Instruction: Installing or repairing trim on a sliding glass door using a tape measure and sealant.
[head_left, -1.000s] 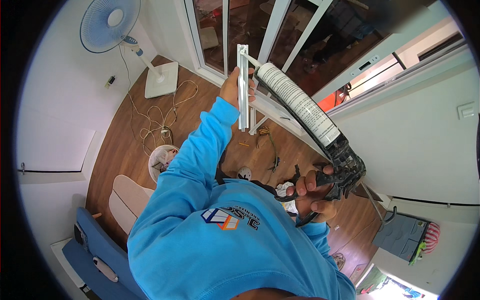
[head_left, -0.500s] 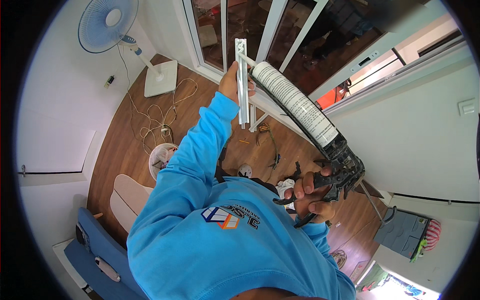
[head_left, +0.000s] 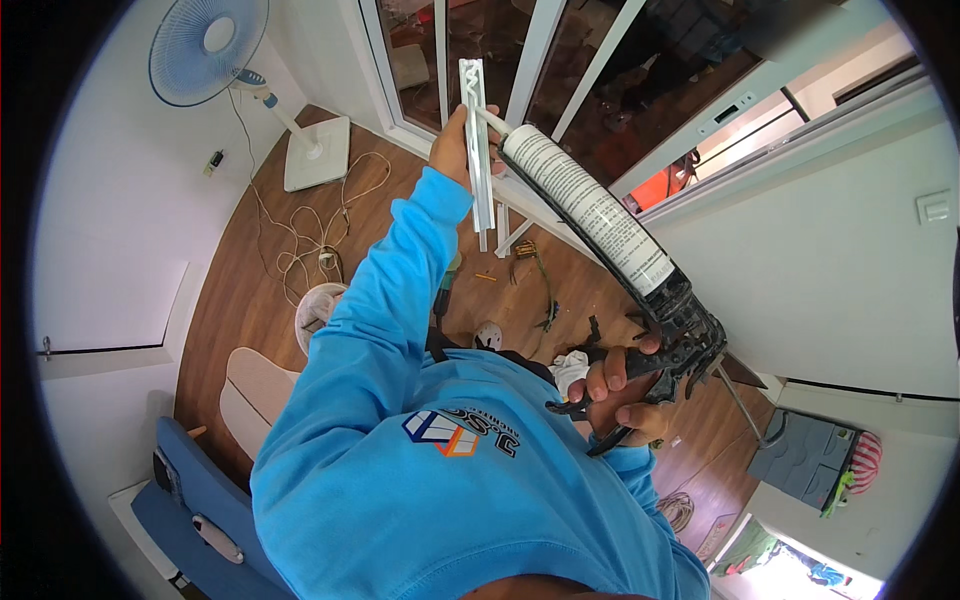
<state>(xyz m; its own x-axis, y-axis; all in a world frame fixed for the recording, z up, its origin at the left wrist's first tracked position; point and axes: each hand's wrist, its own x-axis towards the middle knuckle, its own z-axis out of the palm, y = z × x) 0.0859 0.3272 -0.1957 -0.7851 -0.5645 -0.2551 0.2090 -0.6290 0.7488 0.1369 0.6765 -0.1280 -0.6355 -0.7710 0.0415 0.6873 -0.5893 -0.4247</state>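
A white, black-printed label wraps the sealant cartridge [head_left: 590,212], slanting beside the window.

Caulking gun's [head_left: 640,290] nozzle against the profile strip [head_left: 477,150], fan [head_left: 215,50] far left, cables [head_left: 300,240] probably on floor below.

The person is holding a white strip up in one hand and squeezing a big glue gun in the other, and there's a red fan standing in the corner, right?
Almost. The fan is blue, not red; the head view shows it standing in the corner. The rest is right: the left hand holds the white strip up, and the right hand grips the caulking gun.
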